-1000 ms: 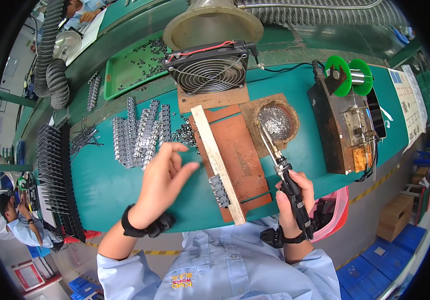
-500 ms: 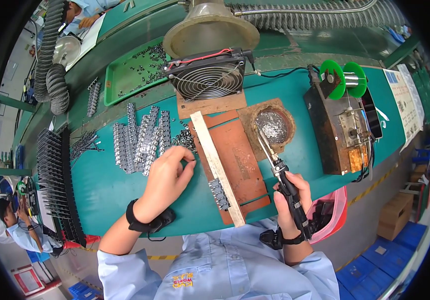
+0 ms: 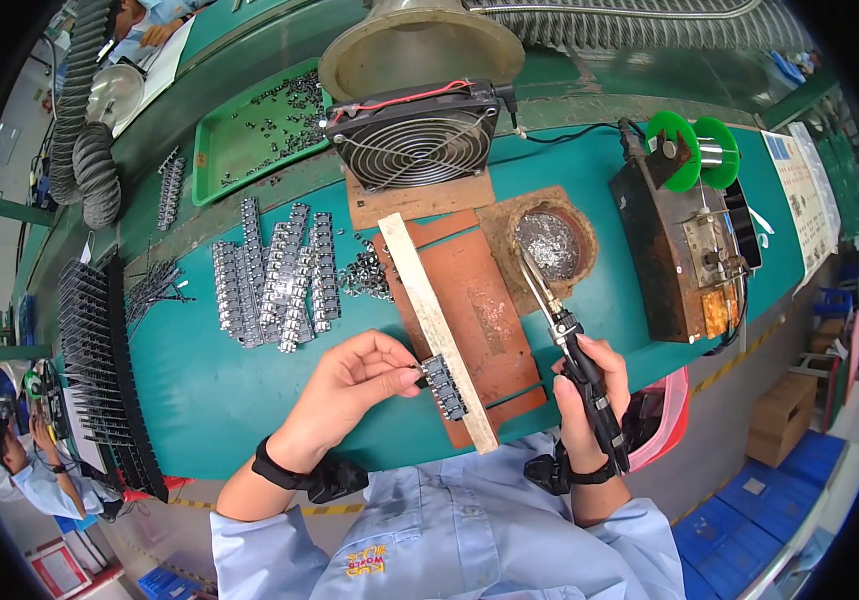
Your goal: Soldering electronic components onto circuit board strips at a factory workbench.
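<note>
My right hand (image 3: 590, 395) is wrapped round a soldering iron (image 3: 572, 345), whose metal tip lies at the edge of a round solder dish (image 3: 552, 245). With thumb and fingers pinched, my left hand (image 3: 355, 390) is at the upper end of a short strip of small dark parts (image 3: 443, 387). A tiny piece seems to sit between its fingertips, too small to name. The strip lies against a pale wooden bar (image 3: 440, 330) on a reddish-brown board (image 3: 480, 310).
Left of the board lie several metallic strips (image 3: 275, 275) and a pile of small parts (image 3: 368, 272). A fan (image 3: 415, 150) stands behind, beside a green tray (image 3: 205, 165). A black rack (image 3: 130, 375) is at left; a solder-reel device (image 3: 670, 260) stands at right.
My left hand has moved right and toward me, from beside the small-parts pile to the strip on the board. The right hand still holds the soldering iron at the dish.
</note>
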The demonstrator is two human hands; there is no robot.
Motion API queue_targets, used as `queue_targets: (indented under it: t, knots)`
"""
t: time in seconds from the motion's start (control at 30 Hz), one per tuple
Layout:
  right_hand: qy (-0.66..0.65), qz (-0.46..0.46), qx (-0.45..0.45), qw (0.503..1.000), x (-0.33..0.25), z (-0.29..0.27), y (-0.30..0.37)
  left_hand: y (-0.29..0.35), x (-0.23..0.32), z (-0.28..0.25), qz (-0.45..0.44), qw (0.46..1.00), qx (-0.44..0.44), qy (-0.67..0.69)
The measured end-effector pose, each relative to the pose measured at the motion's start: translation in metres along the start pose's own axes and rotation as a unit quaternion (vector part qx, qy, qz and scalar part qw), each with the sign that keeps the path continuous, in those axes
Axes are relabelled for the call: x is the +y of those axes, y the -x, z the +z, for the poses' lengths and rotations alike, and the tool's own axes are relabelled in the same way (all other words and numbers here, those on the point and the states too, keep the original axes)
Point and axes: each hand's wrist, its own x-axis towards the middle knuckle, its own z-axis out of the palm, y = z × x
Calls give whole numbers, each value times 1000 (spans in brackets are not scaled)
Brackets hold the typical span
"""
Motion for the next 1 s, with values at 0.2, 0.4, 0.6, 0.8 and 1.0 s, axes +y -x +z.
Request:
queue_targets:
  t: [0.2,0.4,0.6,0.8,1.0]
  knots:
    - [7,8,1,1000,0,0,0,-1,-2,4,8,1000,3,16]
    - [11,8,0,1000,0,1,-1,-2,-4,2,9,1000,-4,18]
    - [9,5,-2,1000,-2,2,-2,-2,-5,1,23,1000,-11,-2]
    - [12,12,1,1000,2,0,0,-2,-5,4,15,1000,-10,13]
    - [-17,29,4,999,-1,-1,2,-3,-8,1,-6,999,-5,37]
